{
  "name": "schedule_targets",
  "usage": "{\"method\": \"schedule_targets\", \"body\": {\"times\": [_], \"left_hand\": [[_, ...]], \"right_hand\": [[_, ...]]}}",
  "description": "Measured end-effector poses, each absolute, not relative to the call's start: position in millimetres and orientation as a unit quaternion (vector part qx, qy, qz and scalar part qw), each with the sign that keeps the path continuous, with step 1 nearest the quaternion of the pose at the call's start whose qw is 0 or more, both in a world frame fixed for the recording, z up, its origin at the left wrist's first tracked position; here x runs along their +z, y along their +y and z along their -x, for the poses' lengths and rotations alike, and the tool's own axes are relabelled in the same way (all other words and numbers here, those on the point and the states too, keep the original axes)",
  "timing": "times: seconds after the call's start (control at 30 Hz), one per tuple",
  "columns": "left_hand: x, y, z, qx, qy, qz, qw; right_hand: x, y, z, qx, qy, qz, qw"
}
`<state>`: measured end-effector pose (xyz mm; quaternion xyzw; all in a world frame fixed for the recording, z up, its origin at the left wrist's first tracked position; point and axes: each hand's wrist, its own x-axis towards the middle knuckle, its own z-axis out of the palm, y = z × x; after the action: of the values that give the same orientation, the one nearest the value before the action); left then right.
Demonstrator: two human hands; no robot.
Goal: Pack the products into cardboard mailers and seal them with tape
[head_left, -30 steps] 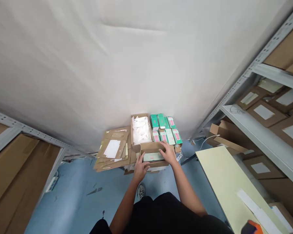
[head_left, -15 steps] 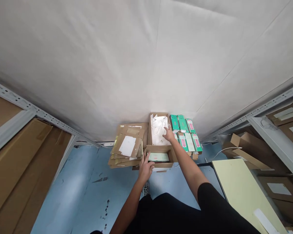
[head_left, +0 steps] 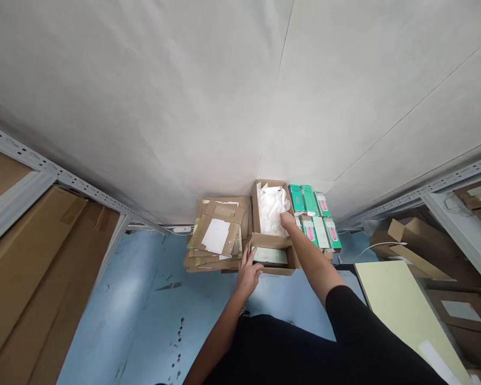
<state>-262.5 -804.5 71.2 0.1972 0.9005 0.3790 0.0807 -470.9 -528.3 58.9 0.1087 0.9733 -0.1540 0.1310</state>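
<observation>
My left hand (head_left: 248,271) grips the left rim of a small open cardboard box (head_left: 292,259), its fingers over the edge and thumb on the near side. A pale green box (head_left: 270,256) lies inside. Behind it is a deeper cardboard box (head_left: 256,211) full of crumpled white packing material (head_left: 270,208). At that box's right side, my right hand (head_left: 288,220) is closed on some of the white material, with the fingertips partly hidden. Green boxes with pink labels (head_left: 309,229) stand in rows right of that hand.
Flattened cardboard (head_left: 208,214) is stacked on the left. A pale yellow board (head_left: 396,299) lies at the right front. Shelves with cartons (head_left: 32,256) line both sides. A grey-white wall (head_left: 208,107) rises behind, over a blue floor (head_left: 144,310).
My right hand has shifted and its fingers have closed into the white packing material. My left hand stays at the small box's rim. The whole view has turned slightly left.
</observation>
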Motion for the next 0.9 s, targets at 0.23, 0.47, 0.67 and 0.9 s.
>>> {"method": "schedule_targets", "body": {"times": [0.23, 0.47, 0.67, 0.9], "left_hand": [[70.6, -805.6, 260.5, 0.389, 0.897, -0.199, 0.070], [73.4, -804.5, 258.3, 0.373, 0.905, -0.190, 0.077], [67.0, -805.6, 252.1, 0.373, 0.909, -0.171, 0.074], [67.0, -810.8, 246.3, 0.380, 0.908, -0.164, 0.067]], "right_hand": [[58.3, -516.7, 458.4, -0.129, 0.974, -0.067, 0.171], [48.8, -515.1, 444.4, -0.102, 0.959, 0.016, 0.264], [48.2, -516.9, 432.9, -0.113, 0.972, 0.014, 0.207], [58.1, -522.8, 427.5, -0.240, 0.935, 0.036, 0.258]]}}
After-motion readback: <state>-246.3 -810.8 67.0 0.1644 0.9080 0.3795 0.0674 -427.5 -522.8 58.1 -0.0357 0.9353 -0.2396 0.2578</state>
